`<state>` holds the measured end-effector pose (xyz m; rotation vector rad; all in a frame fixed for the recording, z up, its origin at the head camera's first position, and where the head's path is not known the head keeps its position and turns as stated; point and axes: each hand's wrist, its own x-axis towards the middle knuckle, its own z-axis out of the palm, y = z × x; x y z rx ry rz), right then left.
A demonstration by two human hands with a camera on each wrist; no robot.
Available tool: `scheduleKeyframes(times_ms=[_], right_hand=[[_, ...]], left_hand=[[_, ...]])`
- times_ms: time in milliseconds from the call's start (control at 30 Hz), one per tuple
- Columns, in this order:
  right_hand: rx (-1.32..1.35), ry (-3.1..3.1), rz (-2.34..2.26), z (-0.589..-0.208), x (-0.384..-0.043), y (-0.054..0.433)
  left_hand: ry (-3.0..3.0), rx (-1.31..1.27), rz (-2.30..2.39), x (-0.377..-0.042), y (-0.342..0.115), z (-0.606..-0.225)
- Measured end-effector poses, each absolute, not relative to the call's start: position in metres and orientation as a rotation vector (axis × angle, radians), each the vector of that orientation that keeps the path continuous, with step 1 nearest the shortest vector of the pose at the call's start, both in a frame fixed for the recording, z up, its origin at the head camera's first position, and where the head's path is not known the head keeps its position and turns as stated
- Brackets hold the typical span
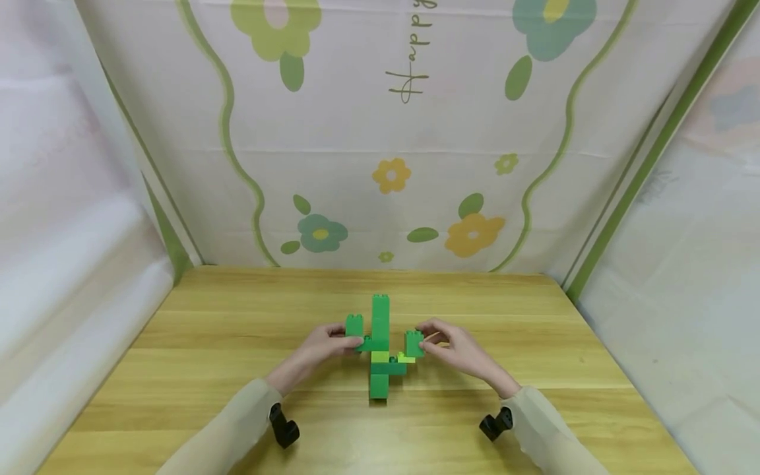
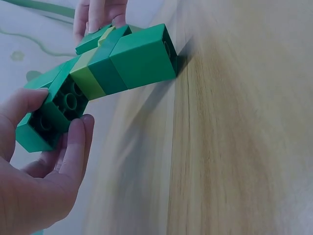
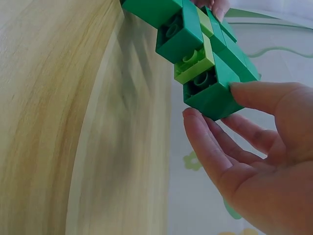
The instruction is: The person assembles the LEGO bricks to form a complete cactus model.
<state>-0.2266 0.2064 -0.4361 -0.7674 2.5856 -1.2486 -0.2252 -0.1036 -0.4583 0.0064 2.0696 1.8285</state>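
Note:
An upright build of toy building bricks (image 1: 380, 323), mostly green with a lime layer (image 1: 380, 357), is between the two hands, its bottom brick (image 2: 145, 56) right at the tabletop. Its left side arm carries a raised green brick (image 1: 354, 324). My left hand (image 1: 323, 348) grips that arm, thumb on the near side and fingers beneath. On the right, a thin lime brick (image 3: 194, 66) lies on the lower side arm, with a green brick (image 1: 413, 344) above it. My right hand (image 1: 456, 351) pinches this green brick between thumb and fingertips.
A wood-grain table (image 1: 237, 303) lies under the hands. Behind it hangs a white cloth (image 1: 356, 125) with printed flowers, and pale cloth walls (image 1: 683, 264) close off both sides. Each wrist carries a black device (image 1: 285, 427).

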Motion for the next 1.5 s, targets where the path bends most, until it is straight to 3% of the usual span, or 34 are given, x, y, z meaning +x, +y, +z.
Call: scheduleKeyframes(times_ms=[1500], right_hand=[[-0.759,2.585,-1.166,-0.468,-0.236,0.199]], left_hand=[[1.838,-0.071,1.880,-0.238,-0.107,-0.471]])
